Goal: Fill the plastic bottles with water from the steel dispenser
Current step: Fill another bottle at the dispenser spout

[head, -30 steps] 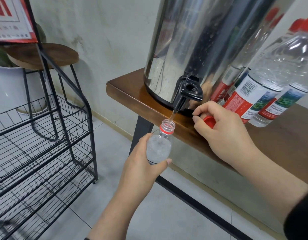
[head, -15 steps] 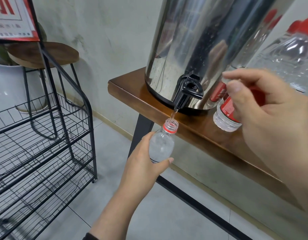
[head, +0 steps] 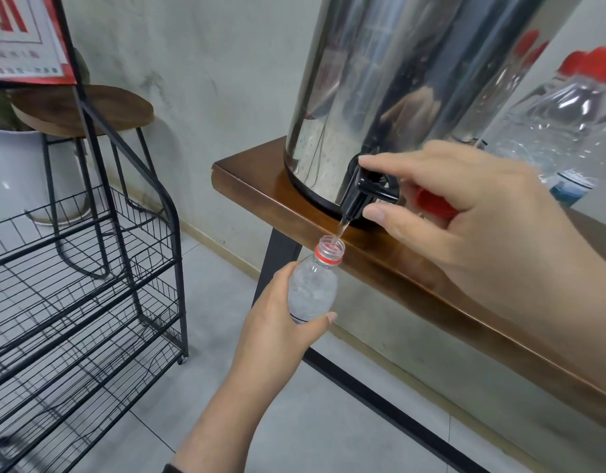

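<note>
**Water runs into the small bottle**

The clear plastic bottle (head: 313, 291), with a red neck ring and no cap, stands below the black tap (head: 364, 189) of the shiny steel dispenser (head: 397, 80). The left hand (head: 277, 322) wraps around its body. The right hand (head: 465, 216) has index finger and thumb at the tap and holds a red cap (head: 431, 203) in the palm. A thin stream of water enters the bottle's mouth beside the edge of the wooden table (head: 414, 271).

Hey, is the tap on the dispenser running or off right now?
Running. A thin stream falls from the black tap into the open bottle that the left hand holds beneath it.
</note>
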`<control>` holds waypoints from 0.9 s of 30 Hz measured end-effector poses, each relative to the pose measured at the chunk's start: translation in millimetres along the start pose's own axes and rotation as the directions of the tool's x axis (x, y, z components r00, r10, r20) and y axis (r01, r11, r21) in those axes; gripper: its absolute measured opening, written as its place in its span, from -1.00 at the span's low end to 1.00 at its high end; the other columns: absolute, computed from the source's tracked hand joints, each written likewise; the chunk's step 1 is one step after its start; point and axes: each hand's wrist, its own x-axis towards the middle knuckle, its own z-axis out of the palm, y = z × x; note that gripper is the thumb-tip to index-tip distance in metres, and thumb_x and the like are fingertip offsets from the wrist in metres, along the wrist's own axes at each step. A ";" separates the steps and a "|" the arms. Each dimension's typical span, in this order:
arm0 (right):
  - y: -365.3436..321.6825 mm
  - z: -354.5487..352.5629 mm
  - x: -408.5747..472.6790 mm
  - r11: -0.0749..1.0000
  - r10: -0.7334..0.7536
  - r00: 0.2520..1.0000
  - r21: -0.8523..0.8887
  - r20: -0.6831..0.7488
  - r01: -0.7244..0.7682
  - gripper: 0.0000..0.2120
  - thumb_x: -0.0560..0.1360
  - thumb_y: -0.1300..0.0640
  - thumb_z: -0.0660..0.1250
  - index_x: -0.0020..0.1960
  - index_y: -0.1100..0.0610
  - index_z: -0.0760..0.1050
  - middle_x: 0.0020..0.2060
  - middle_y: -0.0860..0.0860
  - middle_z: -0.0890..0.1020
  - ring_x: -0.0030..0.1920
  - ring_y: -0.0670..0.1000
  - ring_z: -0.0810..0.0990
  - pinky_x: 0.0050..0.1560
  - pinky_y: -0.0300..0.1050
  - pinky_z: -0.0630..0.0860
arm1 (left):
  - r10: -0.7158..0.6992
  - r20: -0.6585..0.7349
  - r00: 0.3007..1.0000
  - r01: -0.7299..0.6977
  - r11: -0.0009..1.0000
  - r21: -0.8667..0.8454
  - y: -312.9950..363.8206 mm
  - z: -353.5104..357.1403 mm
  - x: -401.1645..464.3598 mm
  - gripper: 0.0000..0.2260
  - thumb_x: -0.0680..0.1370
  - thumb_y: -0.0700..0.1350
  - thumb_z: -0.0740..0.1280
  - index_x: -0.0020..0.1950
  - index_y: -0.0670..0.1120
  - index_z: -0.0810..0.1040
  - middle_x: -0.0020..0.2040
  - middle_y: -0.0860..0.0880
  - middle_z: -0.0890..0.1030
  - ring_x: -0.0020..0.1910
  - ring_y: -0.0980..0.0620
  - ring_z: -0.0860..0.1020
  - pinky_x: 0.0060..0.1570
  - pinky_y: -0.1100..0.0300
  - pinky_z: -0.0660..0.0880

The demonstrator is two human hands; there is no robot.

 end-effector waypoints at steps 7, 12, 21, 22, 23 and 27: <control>-3.1 2.0 4.9 1.000 -0.010 1.000 -0.023 0.018 0.011 -0.62 0.60 -0.10 0.32 0.38 -0.04 0.54 -0.14 -0.34 0.41 -0.11 -0.28 0.46 -0.03 -0.42 0.33 | 0.002 -0.002 1.000 -0.002 1.000 -0.010 -0.5 -1.6 0.5 -0.41 0.43 0.06 0.58 0.36 0.32 0.38 0.17 0.33 0.56 0.19 0.31 0.52 -0.07 0.54 0.45; -3.5 0.6 7.3 0.999 -0.026 0.999 -0.021 0.031 0.027 -0.64 0.60 -0.09 0.34 0.36 -0.02 0.56 -0.17 -0.39 0.37 -0.13 -0.33 0.44 -0.04 -0.45 0.32 | -0.003 -0.010 1.000 0.003 1.000 -0.010 -0.3 -2.1 1.3 -0.43 0.43 0.06 0.58 0.31 0.35 0.37 0.15 0.35 0.55 0.17 0.42 0.47 -0.08 0.59 0.42; -3.8 2.0 8.9 0.998 -0.038 0.999 -0.043 0.006 0.039 -0.66 0.58 -0.13 0.37 0.29 -0.01 0.59 -0.08 -0.20 0.53 -0.11 -0.19 0.43 0.02 -0.34 0.36 | 0.000 -0.014 1.000 0.000 1.000 -0.005 -2.4 -2.2 2.4 -0.42 0.43 0.07 0.58 0.33 0.34 0.37 0.16 0.36 0.55 0.18 0.39 0.49 -0.08 0.58 0.41; -4.1 2.1 9.1 0.998 -0.042 0.999 -0.047 0.004 0.042 -0.66 0.59 -0.13 0.37 0.29 0.00 0.59 -0.07 -0.17 0.56 -0.11 -0.18 0.43 0.02 -0.30 0.38 | -0.001 -0.015 1.000 0.001 1.000 -0.010 -2.8 -2.3 2.7 -0.42 0.43 0.06 0.58 0.33 0.35 0.37 0.16 0.37 0.55 0.17 0.40 0.49 -0.07 0.58 0.41; -4.4 1.8 9.2 0.998 -0.045 0.999 -0.050 0.004 0.045 -0.67 0.59 -0.13 0.36 0.28 0.00 0.59 -0.07 -0.15 0.58 -0.11 -0.18 0.44 0.01 -0.27 0.41 | -0.003 -0.015 1.000 0.002 1.000 -0.014 -3.0 -2.3 3.1 -0.42 0.43 0.05 0.58 0.32 0.35 0.38 0.15 0.36 0.55 0.17 0.41 0.49 -0.07 0.58 0.42; -4.9 0.4 10.7 0.997 -0.050 0.999 -0.050 -0.001 0.050 -0.69 0.58 -0.09 0.37 0.24 0.03 0.61 -0.08 -0.09 0.62 -0.15 -0.14 0.45 -0.03 -0.20 0.48 | -0.006 -0.019 1.000 0.006 1.000 -0.012 -3.3 -1.9 3.9 -0.43 0.43 0.04 0.58 0.32 0.34 0.39 0.14 0.35 0.57 0.15 0.42 0.49 -0.07 0.60 0.41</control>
